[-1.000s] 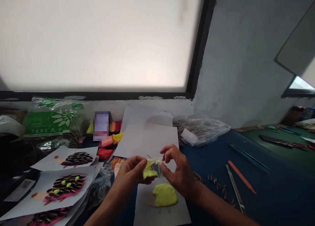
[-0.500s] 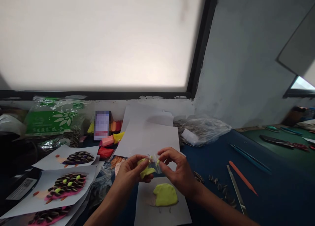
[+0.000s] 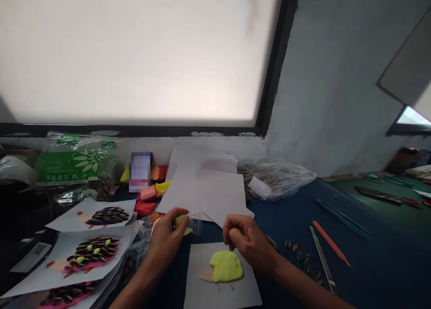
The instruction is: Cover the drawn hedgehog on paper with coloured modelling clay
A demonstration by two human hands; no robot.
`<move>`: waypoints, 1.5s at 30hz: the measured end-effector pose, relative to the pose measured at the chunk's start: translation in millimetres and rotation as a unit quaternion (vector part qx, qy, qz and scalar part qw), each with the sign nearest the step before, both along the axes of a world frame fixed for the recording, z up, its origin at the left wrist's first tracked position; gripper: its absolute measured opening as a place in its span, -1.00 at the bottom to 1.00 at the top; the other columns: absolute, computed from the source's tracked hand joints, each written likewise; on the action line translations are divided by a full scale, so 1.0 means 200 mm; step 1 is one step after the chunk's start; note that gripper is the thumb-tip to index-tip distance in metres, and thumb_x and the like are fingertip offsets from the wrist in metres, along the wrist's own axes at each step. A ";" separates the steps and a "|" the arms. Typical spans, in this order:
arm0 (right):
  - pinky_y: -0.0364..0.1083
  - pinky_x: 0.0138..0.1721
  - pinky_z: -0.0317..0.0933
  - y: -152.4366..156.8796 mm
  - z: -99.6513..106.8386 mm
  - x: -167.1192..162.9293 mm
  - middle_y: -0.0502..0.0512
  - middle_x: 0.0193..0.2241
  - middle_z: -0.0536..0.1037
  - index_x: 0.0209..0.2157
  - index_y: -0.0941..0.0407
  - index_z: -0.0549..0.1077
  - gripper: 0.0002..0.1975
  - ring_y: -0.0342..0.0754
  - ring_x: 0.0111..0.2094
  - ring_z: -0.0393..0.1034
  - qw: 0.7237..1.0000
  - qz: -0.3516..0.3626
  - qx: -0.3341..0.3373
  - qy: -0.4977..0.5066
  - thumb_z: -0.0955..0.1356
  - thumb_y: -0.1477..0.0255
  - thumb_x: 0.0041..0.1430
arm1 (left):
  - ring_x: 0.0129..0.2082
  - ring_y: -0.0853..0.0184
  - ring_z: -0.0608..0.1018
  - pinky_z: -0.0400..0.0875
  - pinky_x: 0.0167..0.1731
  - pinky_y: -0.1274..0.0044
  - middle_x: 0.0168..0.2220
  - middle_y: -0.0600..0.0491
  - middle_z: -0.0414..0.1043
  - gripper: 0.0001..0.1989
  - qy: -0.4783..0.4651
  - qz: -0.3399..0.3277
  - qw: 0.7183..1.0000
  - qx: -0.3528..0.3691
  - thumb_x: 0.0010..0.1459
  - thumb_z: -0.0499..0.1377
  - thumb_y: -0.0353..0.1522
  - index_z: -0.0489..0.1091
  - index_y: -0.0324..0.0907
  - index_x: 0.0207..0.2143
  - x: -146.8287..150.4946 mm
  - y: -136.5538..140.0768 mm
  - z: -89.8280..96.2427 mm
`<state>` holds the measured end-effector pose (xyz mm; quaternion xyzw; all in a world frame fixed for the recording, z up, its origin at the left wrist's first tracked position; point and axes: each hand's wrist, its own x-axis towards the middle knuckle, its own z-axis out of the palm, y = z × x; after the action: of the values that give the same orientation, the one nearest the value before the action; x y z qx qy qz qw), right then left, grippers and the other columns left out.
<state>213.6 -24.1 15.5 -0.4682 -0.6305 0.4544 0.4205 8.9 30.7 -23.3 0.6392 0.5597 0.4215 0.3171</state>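
Note:
My left hand (image 3: pixel 168 235) is closed around a clear plastic bag of yellow-green clay (image 3: pixel 183 224), whose transparent end sticks out to the right. Over the top edge of a small white sheet (image 3: pixel 198 295), my right hand (image 3: pixel 245 238) is curled with fingertips pressed together; whatever they may hold is hidden. On that sheet lies a flattened hedgehog-like body of yellow-green clay (image 3: pixel 227 267), with a beige clay snout (image 3: pixel 205 275) at its left and two small pencilled legs beneath.
Finished hedgehog pictures with seed spines (image 3: pixel 90 255) are stacked at left. Behind stand a green seed bag (image 3: pixel 67 163), coloured clay packets (image 3: pixel 145 208) and white paper (image 3: pixel 208 188). Loose seeds (image 3: pixel 305 257), a metal tool (image 3: pixel 323 259), an orange stick (image 3: pixel 332 244) and blue tweezers (image 3: pixel 341 217) lie right.
My hands have moved apart. The left went left with the clay bag, and the right came down and curled above the white sheet, away from the bag.

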 end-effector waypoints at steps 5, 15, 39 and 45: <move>-0.17 -0.50 0.19 -0.06 -0.01 0.05 0.01 -0.53 0.44 -0.43 0.17 0.42 -0.86 -0.15 -0.54 0.25 0.999 -0.005 -0.048 -0.019 0.28 0.43 0.14 | -0.10 0.03 0.51 0.39 -0.09 0.21 -0.11 -0.14 0.49 -0.66 0.171 0.030 0.968 0.181 0.13 0.01 -0.26 0.50 -0.19 -0.19 -0.02 0.02 -0.05; -0.12 -0.38 0.23 -0.13 -0.09 0.14 0.08 -0.40 0.56 -0.30 0.13 0.58 -0.84 -0.05 -0.40 0.38 0.993 -0.073 -0.034 -0.083 0.36 0.41 0.12 | 0.00 0.03 0.46 0.35 -0.03 0.19 -0.07 -0.10 0.52 -0.70 0.205 -0.081 0.944 0.245 0.23 0.01 -0.38 0.49 -0.10 -0.10 0.05 -0.06 -0.03; -0.16 -0.42 0.16 -0.23 -0.02 0.09 0.00 -0.51 0.46 -0.40 0.14 0.55 -0.77 -0.11 -0.46 0.29 0.997 -0.049 -0.061 -0.012 0.37 0.27 0.17 | -0.42 0.26 0.45 0.28 -0.39 0.53 -0.47 0.05 0.52 -0.85 -0.016 -0.253 0.960 -0.117 -0.01 0.29 -0.24 0.57 -0.12 -0.44 0.22 -0.27 0.14; -0.18 -0.47 0.09 -0.25 -0.02 0.08 -0.04 -0.57 0.39 -0.44 0.15 0.56 -0.77 -0.16 -0.51 0.20 0.997 -0.033 -0.071 -0.012 0.36 0.31 0.18 | -0.45 0.27 0.45 0.24 -0.41 0.53 -0.50 0.03 0.54 -0.82 0.005 -0.248 0.965 -0.081 0.03 0.26 -0.23 0.58 -0.11 -0.51 0.23 -0.27 0.14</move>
<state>229.1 -73.5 12.0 -0.5227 -0.5856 0.4785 0.3935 54.6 -22.9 5.0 0.7326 0.4172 0.2795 0.4595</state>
